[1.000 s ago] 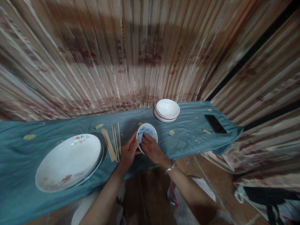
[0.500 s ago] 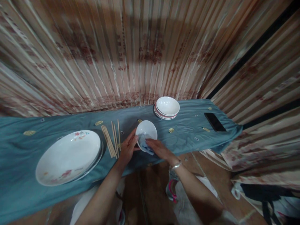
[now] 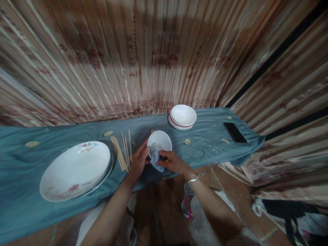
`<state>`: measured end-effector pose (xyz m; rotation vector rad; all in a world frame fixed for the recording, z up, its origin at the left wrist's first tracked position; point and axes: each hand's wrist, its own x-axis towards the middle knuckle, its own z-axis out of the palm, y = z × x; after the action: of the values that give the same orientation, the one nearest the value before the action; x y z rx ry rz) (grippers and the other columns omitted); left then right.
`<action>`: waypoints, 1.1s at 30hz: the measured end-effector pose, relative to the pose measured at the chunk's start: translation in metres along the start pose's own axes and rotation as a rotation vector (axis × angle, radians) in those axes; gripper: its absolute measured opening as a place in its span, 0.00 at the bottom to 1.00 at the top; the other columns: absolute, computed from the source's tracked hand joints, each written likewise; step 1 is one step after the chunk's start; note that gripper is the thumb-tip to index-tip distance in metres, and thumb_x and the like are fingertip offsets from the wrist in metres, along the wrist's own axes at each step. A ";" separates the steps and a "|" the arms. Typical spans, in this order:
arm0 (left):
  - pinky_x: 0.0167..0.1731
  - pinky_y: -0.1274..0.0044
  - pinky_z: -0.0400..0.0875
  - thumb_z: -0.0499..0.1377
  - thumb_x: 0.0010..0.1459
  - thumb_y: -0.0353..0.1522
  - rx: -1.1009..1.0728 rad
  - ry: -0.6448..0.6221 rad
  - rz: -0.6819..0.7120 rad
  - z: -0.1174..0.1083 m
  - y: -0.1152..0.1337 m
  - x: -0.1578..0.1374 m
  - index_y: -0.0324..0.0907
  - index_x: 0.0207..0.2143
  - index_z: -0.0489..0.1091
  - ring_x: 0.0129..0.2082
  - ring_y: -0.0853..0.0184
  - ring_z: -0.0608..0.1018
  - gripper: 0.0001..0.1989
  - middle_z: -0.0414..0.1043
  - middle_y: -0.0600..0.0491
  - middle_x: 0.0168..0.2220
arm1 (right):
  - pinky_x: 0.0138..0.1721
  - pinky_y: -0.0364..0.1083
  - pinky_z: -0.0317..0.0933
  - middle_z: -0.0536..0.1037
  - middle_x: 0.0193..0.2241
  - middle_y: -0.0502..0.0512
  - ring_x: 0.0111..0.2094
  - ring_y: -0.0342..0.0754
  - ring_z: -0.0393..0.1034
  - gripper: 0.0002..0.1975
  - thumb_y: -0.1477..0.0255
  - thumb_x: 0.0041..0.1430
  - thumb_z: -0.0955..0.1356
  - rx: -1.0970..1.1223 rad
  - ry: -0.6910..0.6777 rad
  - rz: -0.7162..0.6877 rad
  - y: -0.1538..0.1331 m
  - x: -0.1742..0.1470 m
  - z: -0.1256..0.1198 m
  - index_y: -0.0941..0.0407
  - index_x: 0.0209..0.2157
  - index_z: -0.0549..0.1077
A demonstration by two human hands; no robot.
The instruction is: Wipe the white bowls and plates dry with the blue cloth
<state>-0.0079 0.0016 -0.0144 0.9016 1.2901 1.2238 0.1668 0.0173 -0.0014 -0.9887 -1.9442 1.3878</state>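
Observation:
A small white bowl [image 3: 162,138] is tilted toward me above the front part of the table. My left hand [image 3: 139,159] grips its left side, thumb at the rim and the other fingers partly hidden behind it. A light blue cloth [image 3: 156,160] hangs over the bowl's near rim. My right hand [image 3: 170,162] pinches that cloth at the lower right of the bowl. Left of my left hand lie several wooden chopsticks [image 3: 119,153]. Beyond the bowl, to the right, stands a stack of white bowls [image 3: 183,115] with reddish bands.
Large oval plates with flower prints [image 3: 74,171] are stacked at the left on the blue-green tablecloth [image 3: 205,136]. A black phone [image 3: 235,133] lies near the right end. Pleated curtains [image 3: 143,68] hang behind the table. Dark bags [image 3: 289,208] sit on the floor at lower right.
My right hand has moved from inside the bowl down to its near rim, drawing the cloth with it. The bowl tilts slightly differently in my left hand.

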 end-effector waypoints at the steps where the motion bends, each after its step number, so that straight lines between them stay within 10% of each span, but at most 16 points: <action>1: 0.23 0.78 0.77 0.62 0.54 0.42 -0.007 -0.006 0.000 0.000 0.000 0.000 0.41 0.58 0.69 0.36 0.63 0.80 0.30 0.77 0.47 0.47 | 0.42 0.43 0.61 0.78 0.34 0.49 0.37 0.46 0.70 0.08 0.73 0.54 0.70 -0.034 -0.032 0.011 -0.001 -0.002 -0.004 0.57 0.37 0.78; 9: 0.26 0.77 0.78 0.61 0.56 0.45 -0.096 -0.053 -0.015 -0.001 -0.006 0.002 0.43 0.59 0.68 0.42 0.59 0.80 0.30 0.75 0.46 0.53 | 0.40 0.42 0.61 0.79 0.34 0.49 0.36 0.46 0.71 0.10 0.76 0.51 0.72 -0.127 -0.015 0.061 -0.006 -0.008 -0.007 0.58 0.38 0.78; 19: 0.29 0.72 0.80 0.57 0.56 0.51 -0.054 -0.065 0.010 0.002 -0.005 -0.001 0.42 0.59 0.68 0.50 0.53 0.77 0.33 0.71 0.44 0.57 | 0.41 0.43 0.66 0.79 0.41 0.53 0.40 0.46 0.72 0.13 0.69 0.57 0.69 0.005 0.405 -0.111 -0.015 0.019 0.020 0.56 0.45 0.75; 26: 0.34 0.66 0.80 0.67 0.46 0.47 -0.022 -0.091 0.031 0.005 -0.006 -0.002 0.41 0.62 0.64 0.44 0.53 0.80 0.42 0.77 0.45 0.48 | 0.57 0.50 0.61 0.70 0.56 0.62 0.55 0.51 0.67 0.11 0.69 0.63 0.66 -0.353 0.619 -0.265 -0.019 0.039 0.013 0.56 0.45 0.75; 33: 0.36 0.66 0.80 0.66 0.48 0.46 -0.026 -0.152 0.031 0.004 -0.002 -0.004 0.42 0.64 0.60 0.47 0.52 0.79 0.43 0.73 0.43 0.54 | 0.55 0.50 0.62 0.76 0.48 0.62 0.51 0.51 0.70 0.12 0.72 0.66 0.62 -0.551 0.614 -0.202 0.004 0.053 -0.014 0.57 0.45 0.74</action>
<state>-0.0036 -0.0025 -0.0150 0.9800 1.1407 1.1695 0.1475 0.0688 0.0001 -1.2328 -1.8844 0.3528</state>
